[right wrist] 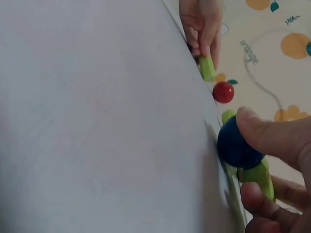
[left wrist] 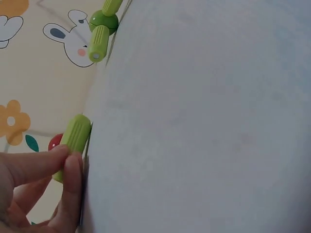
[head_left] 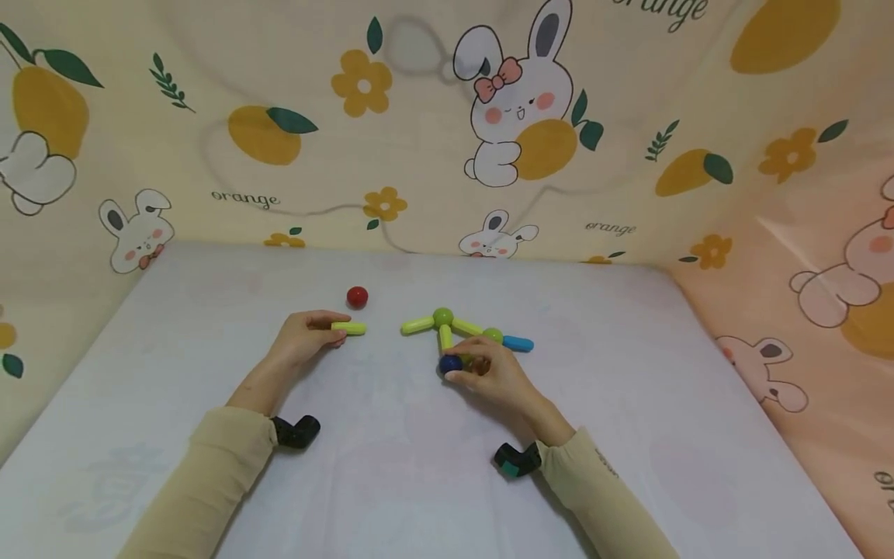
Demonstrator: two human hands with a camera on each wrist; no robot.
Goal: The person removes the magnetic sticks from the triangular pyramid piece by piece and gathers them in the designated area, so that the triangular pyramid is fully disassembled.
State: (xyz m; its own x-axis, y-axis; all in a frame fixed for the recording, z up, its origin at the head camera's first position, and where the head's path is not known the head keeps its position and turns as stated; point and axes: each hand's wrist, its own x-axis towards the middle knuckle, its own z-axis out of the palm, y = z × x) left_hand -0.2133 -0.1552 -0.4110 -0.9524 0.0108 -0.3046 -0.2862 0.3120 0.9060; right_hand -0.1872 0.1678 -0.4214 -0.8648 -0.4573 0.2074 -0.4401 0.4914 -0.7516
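In the head view my left hand (head_left: pixel 307 338) pinches a yellow-green rod (head_left: pixel 355 328) between thumb and fingers, low over the white table. My right hand (head_left: pixel 492 373) holds a dark blue ball (head_left: pixel 450 364) at the front of a joined rod-and-ball figure. That figure has a green ball (head_left: pixel 443 317) with yellow-green rods running from it, a second green ball (head_left: pixel 493 335) and a blue rod (head_left: pixel 518 344) pointing right. In the right wrist view the thumb presses the blue ball (right wrist: pixel 238 143), and a yellow-green rod (right wrist: pixel 260 177) meets it. My right fingers hide part of the figure.
A loose red ball (head_left: pixel 357 296) lies behind the left hand's rod. The white tabletop (head_left: pixel 391 481) stretches toward me, and a patterned cloth (head_left: pixel 391 155) with rabbits and oranges hangs behind it and along the right side.
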